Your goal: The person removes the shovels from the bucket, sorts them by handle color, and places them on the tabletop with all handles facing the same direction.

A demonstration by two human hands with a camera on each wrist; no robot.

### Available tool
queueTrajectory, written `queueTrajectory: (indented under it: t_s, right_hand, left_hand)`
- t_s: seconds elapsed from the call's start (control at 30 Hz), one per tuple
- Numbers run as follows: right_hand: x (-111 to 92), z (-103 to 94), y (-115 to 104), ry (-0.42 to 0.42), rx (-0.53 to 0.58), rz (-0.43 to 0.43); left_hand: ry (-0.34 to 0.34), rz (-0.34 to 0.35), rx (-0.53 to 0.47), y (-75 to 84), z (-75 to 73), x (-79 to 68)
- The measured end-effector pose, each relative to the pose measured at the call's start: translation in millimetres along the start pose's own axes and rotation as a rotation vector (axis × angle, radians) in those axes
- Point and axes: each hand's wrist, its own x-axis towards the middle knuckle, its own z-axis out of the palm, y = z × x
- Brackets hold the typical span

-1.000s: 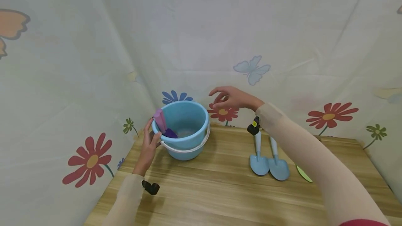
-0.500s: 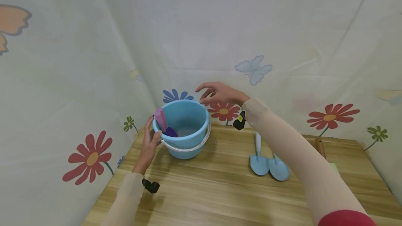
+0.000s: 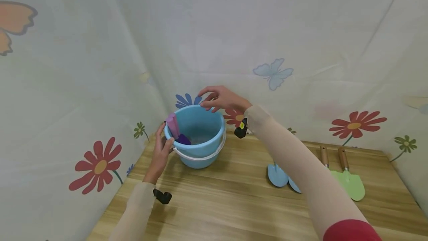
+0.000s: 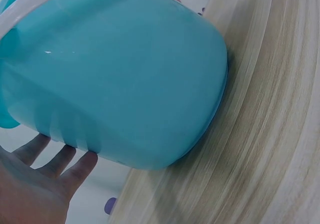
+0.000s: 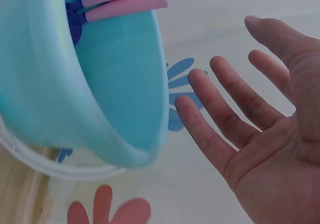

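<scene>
Nearby, a sleeve partly hides shovels at four o'clock from a blue bucket; left hand grips it, right hand splayed, empty.

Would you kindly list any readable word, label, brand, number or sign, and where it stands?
None: no lettering shows on the light-blue bucket, pink handles or green shovels.
Any marking on the yellow patch of the black right-wrist camera is too small to read.

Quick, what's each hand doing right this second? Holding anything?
Left hand: holding the side of the blue bucket.
Right hand: open and empty, near the bucket's rim.
</scene>
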Motion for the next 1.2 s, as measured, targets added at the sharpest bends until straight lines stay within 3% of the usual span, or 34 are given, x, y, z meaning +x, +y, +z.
queueTrajectory:
  t_s: [0.37,0.73,1.2]
  right_hand:
    - [27,20.8,3,0.082,0.090,0.032]
    - [45,46.4,-2,0.172,0.120,-0.055]
    - [65,69.7,-7,-0.001,0.092,0.039]
  left_hand:
    - [0.003,0.004,-0.023,-3.2,4.2,-2.8]
    - [0.009,0.002,-0.013,-0.7,-0.6,-5.4]
    - [-0.001,-0.002,-0.015,3.9,-0.8,-7.8]
